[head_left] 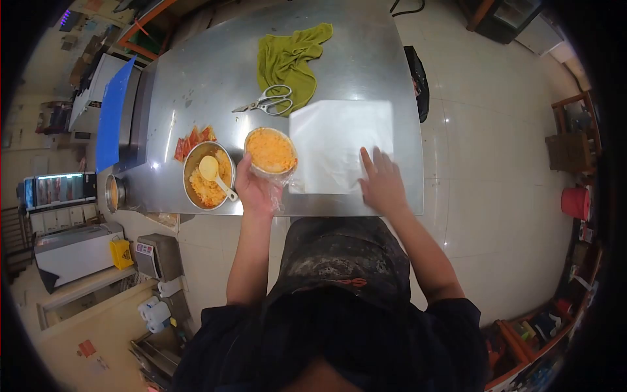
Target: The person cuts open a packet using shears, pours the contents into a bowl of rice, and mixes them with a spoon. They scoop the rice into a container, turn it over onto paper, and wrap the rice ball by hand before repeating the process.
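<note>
My left hand (253, 191) is closed around a small bowl (274, 174) filled with orange, rice-like food (271, 149). Crinkled clear plastic (277, 196) hangs below the bowl by my fingers. My right hand (382, 181) rests with fingers apart on a stack of thin, whitish translucent plastic sheets (330, 134). Left of my left hand stands a metal pot (186, 178) with more orange food inside. A cream-coloured ladle (209, 168) lies in the pot, its handle over the rim.
Scissors (271, 101) lie beyond the bowl, against a crumpled green cloth (285, 62). Red packets (194, 142) sit behind the pot. Another metal container (115, 193) is at the left end of the steel table (215, 72). My body is close to the near table edge.
</note>
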A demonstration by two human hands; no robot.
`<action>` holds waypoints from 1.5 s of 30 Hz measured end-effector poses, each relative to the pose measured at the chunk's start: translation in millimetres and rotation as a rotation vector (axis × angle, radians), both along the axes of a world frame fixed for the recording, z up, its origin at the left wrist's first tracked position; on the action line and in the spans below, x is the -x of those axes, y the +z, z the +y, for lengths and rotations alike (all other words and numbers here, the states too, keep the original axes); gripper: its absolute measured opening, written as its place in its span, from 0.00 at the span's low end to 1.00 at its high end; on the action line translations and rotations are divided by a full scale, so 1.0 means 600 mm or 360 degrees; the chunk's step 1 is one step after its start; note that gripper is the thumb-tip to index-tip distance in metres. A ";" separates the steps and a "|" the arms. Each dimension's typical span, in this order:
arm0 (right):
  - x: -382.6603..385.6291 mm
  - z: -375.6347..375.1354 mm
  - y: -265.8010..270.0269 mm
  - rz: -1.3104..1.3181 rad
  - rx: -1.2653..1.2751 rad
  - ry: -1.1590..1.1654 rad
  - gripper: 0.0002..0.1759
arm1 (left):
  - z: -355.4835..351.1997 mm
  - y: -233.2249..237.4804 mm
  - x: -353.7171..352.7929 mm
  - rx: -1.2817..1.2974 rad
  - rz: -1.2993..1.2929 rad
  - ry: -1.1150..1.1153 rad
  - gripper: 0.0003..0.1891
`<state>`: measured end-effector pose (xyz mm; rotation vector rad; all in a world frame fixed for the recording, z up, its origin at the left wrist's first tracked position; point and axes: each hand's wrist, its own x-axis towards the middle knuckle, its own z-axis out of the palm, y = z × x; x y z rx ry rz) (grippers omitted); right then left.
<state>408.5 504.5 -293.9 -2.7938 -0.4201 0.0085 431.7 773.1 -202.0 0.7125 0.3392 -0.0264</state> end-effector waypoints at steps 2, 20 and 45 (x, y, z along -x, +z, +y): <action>0.026 0.025 0.026 0.0249 0.0023 -0.0143 0.43 | 0.004 0.004 0.010 0.0080 -0.0025 0.0004 0.30; 0.025 0.022 0.006 0.0024 -0.0175 -0.0321 0.42 | -0.124 -0.067 -0.042 -0.2412 -0.0675 -0.0171 0.39; 0.033 -0.032 0.010 0.0047 -0.0401 0.0001 0.33 | 0.028 -0.078 -0.099 0.0342 0.0012 -0.0282 0.31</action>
